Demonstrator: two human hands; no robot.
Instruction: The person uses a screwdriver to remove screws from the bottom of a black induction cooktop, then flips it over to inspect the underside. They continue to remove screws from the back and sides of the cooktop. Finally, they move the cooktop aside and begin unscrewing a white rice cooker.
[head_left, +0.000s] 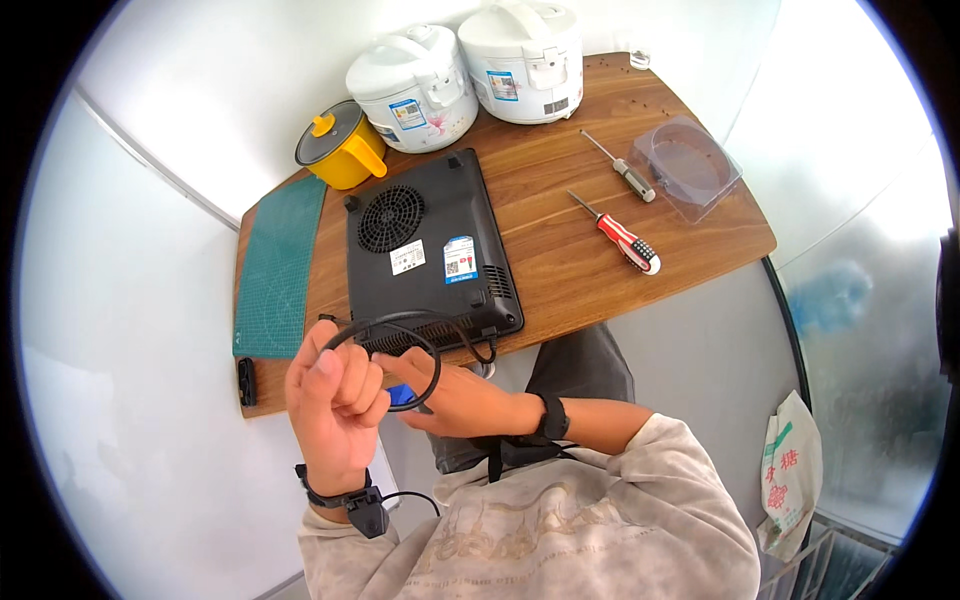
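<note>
A black induction cooker (460,210) lies upside down at the table's near edge, its round fan grille and stickers facing up. From its near right corner runs a black power cord (435,365), looped in the air. My left hand (340,385) is closed in a fist around the cord, left of the cooker's front edge. Beside it, my right hand (470,400) reaches leftward through the loop area, fingers stretched toward the left fist; some fingertips are hidden. A small blue patch (401,394) shows by the right fingers; its kind is unclear.
Two white rice cookers (415,90) and a yellow pot (345,150) stand at the back. A green cutting mat (275,270) lies left. On the right are a red-handled screwdriver (630,243), a grey-handled screwdriver (633,180) and a clear plastic tray (688,165). Small dark bits lie behind.
</note>
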